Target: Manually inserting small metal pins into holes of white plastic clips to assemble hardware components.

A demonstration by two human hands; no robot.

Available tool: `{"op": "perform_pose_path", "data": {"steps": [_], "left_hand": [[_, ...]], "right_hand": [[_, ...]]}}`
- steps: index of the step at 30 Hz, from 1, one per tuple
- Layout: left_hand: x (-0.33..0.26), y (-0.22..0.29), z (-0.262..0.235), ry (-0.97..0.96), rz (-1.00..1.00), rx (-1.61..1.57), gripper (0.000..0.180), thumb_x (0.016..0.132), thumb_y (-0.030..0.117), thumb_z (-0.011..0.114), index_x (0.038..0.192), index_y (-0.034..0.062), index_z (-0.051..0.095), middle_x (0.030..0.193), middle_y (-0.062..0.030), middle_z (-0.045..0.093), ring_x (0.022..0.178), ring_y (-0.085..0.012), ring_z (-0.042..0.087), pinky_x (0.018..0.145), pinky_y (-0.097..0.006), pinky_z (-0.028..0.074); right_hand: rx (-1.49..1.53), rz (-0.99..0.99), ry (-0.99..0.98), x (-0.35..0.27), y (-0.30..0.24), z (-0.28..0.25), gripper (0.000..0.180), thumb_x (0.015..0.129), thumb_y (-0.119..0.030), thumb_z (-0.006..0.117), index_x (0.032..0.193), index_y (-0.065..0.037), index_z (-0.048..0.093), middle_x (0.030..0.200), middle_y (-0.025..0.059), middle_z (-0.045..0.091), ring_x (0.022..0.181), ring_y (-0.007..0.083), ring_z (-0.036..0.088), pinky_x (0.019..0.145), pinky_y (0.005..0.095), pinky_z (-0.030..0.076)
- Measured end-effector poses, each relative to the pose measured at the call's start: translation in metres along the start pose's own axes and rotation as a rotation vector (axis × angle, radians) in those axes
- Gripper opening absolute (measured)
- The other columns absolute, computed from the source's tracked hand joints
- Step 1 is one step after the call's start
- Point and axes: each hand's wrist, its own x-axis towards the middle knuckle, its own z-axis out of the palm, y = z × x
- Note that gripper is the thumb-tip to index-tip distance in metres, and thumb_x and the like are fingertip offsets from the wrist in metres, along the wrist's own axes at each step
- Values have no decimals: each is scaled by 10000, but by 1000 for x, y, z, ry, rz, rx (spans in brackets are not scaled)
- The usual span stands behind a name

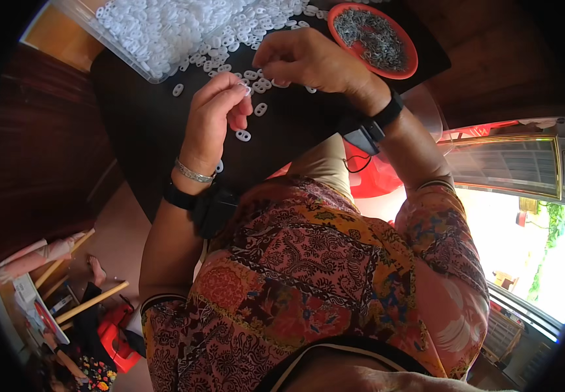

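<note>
Left hand (214, 121): fingertips pinched on one small white plastic ring (246, 85), above dark table (145, 124) | Right hand (308, 59): fingers curled narrow over loose white rings (256, 81); hold cannot be told | Beyond: clear tub of rings (158, 32), red dish of metal bits (374, 39).

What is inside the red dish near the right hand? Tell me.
The red dish holds a heap of small grey metal pieces, too small to identify. The heap covers most of the dish's floor, so anything beneath it is hidden.
</note>
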Motion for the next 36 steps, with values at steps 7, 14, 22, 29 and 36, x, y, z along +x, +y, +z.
{"op": "perform_pose_path", "data": {"steps": [7,14,22,29,36], "left_hand": [[2,-8,-1,25,2,-124,155,872,174,480,804,56,553,687,-25,572,557,-87,506,510,-200,385],[3,-7,-7,42,64,-188,180,876,194,480,818,39,551,702,-52,584,579,-107,521,545,-218,407],[-2,0,3,2,87,-142,179,888,185,469,797,45,535,692,-44,568,572,-97,505,547,-209,411],[-5,3,3,13,104,12,183,915,193,437,858,40,520,732,-39,553,607,-89,483,576,-209,398],[-5,0,8,29,199,75,172,893,181,479,792,49,522,675,-13,533,560,-62,462,525,-185,377]], "right_hand": [[-325,-275,155,7,-7,35,171,744,-109,580,881,-36,652,718,130,638,656,289,623,619,343,498],[-137,-234,171,3,-8,39,168,797,-126,597,928,-37,652,749,98,660,674,217,642,631,310,497],[72,-148,86,-2,2,30,174,817,-183,622,892,-27,639,728,53,644,637,119,590,597,262,471],[352,-14,120,-4,2,27,167,846,-200,612,830,-34,609,649,-1,565,596,68,526,543,206,428],[470,-123,89,-4,6,31,161,902,-179,575,855,-32,622,715,-8,585,635,49,525,570,192,445]]}}
